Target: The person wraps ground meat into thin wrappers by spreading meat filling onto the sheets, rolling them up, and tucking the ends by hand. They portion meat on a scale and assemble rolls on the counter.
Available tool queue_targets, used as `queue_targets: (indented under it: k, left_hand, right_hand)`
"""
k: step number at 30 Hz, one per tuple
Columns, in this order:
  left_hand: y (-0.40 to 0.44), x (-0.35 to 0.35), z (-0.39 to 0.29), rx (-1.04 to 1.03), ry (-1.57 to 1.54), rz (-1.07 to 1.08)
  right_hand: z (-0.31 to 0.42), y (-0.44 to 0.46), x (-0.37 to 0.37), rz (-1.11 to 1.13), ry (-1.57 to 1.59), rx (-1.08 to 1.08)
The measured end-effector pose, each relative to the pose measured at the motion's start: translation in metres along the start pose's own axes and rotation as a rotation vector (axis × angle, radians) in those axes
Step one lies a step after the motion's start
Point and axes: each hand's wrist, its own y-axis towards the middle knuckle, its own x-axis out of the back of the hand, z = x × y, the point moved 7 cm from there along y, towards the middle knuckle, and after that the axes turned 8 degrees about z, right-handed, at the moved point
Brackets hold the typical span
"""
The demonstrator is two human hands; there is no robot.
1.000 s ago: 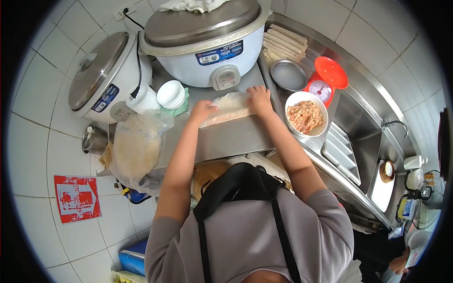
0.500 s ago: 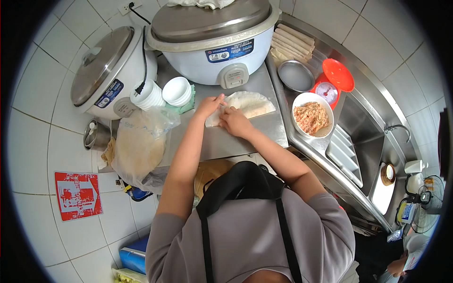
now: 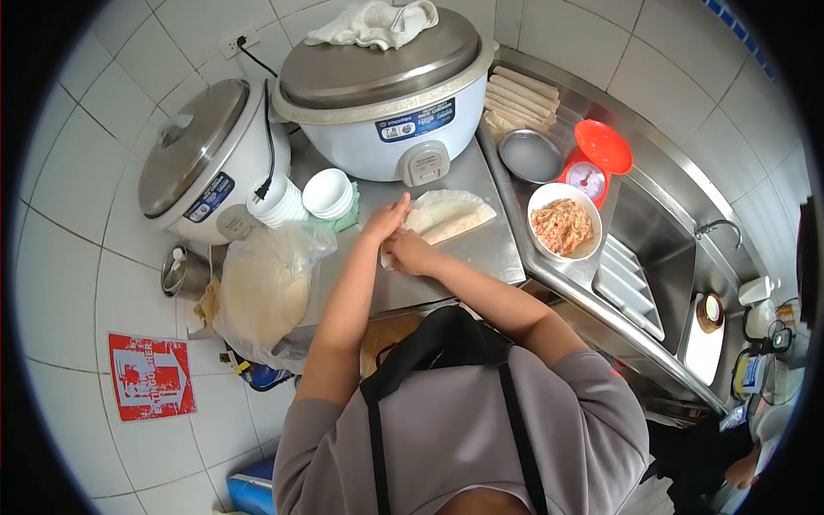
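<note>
Whitish folded wrapper [image 3: 453, 216] is lying before the large rice cooker [image 3: 343, 137], left hand [image 3: 384, 223] and right hand [image 3: 412, 254] meeting at one end, apparently steadying the fold, their fingers' grip being impossible to tell.

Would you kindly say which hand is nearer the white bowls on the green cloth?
Left. The left hand is just right of those white bowls; the right hand is farther right.

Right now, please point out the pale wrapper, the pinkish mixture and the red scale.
Pale wrapper [image 3: 450, 215]: head view, on its middle.
Pinkish mixture [image 3: 561, 227]: head view, on the heap's middle.
Red scale [image 3: 585, 180]: head view, on its dial.
</note>
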Motion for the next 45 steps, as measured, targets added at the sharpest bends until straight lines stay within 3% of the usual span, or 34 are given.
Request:
queue_targets:
  k: [1,4,7,10,12,13,16,17,20,23,27,35,38,45]
  left_hand:
    - [0.0,-0.001,0.0,0.0,-0.014,0.017]
    - [0.0,0.0,-0.003,-0.045,0.021,0.035]
    - [-0.003,-0.004,-0.01,-0.075,0.075,0.068]
    - [-0.014,-0.003,-0.021,-0.1,0.153,0.008]
    - [-0.021,-0.002,-0.036,-0.191,0.361,-0.082]
    - [-0.023,-0.003,-0.045,-0.237,0.462,-0.129]
    - [-0.027,-0.017,-0.076,-0.516,0.337,-0.176]
    - [-0.021,-0.026,-0.078,-0.519,0.134,-0.046]
    - [0.008,-0.036,-0.041,-0.495,-0.185,-0.072]
    - [-0.001,-0.033,-0.041,-0.632,-0.044,-0.18]
    - [-0.011,-0.037,-0.047,-0.628,0.165,-0.185]
    - [-0.06,-0.048,-0.087,-0.73,0.332,-0.289]
    - [-0.071,-0.071,-0.074,-0.6,0.473,-0.135]
    - [-0.093,-0.055,-0.041,-0.529,0.384,-0.173]
  right_hand:
    - [-0.002,-0.002,0.003,-0.01,0.057,0.052]
    - [-0.019,-0.016,0.021,-0.099,0.108,-0.104]
    - [-0.025,-0.015,0.008,0.055,0.003,-0.108]
    - [-0.031,-0.018,0.014,0.096,0.15,-0.088]
    - [-0.043,-0.03,0.034,-0.025,-0.007,-0.164]
    - [-0.052,-0.04,0.046,-0.085,0.059,-0.179]
    - [-0.067,-0.046,0.04,0.028,-0.053,-0.222]
    - [-0.065,-0.046,0.037,0.036,-0.104,-0.177]
    - [-0.066,-0.05,0.034,0.09,-0.085,-0.232]
    - [-0.064,-0.056,0.037,0.088,-0.058,-0.223]
    - [-0.078,-0.072,0.052,0.037,0.065,-0.281]
    - [-0.092,-0.08,0.053,0.08,-0.022,-0.28]
    - [-0.093,-0.084,0.055,0.054,-0.065,-0.246]
    - [-0.103,-0.114,0.066,-0.016,-0.078,-0.263]
